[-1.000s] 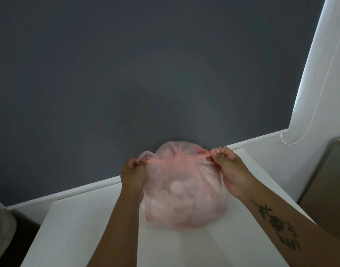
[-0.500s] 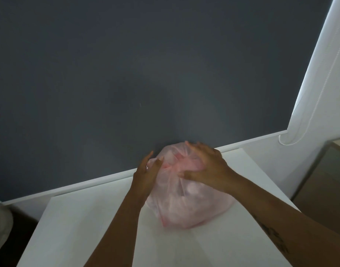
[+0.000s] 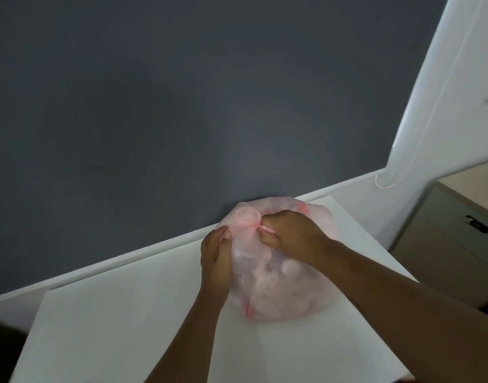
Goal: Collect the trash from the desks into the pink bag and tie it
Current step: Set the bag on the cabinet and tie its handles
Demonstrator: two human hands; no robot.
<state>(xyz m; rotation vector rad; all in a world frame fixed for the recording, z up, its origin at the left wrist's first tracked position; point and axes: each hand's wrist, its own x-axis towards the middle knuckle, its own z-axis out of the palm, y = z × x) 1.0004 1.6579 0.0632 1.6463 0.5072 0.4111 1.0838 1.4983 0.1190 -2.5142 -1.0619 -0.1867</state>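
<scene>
Bag-tying step, judged near the end of the task. Pink bag (image 3: 278, 286) sits on the white tabletop (image 3: 127, 327), far side touching the dark grey wall (image 3: 182, 106), full and rounded, pale lumps of trash showing through the plastic. Key relation: the gathered neck (image 3: 251, 226) is on top of the bag towards its left side, directly at the fingertips of the right hand (image 3: 289, 233) and just beside, up and right of, the left hand (image 3: 214, 255). The right hand is the one on it. Bag has no clear long axis, it is a squat lump; the twisted plastic at the neck runs roughly left-right between the two hands, so any tightening pull goes along that line. Right hand comes in over the top of the bag from the right, palm down, fingers curled tight and pinching the bunched pink plastic. Left hand lies against the bag's left flank, fingers nearly straight and pointing up at the neck, pressing the plastic; no pinch visible there. Both forearms reach in from the near edge, right one crossing over the bag's near right side. Cannot tell if a knot is fully made, as the right hand covers part of it. Likely next need: left hand takes a loose end at the neck, then pull apart. Risk: thin plastic tearing.
</scene>
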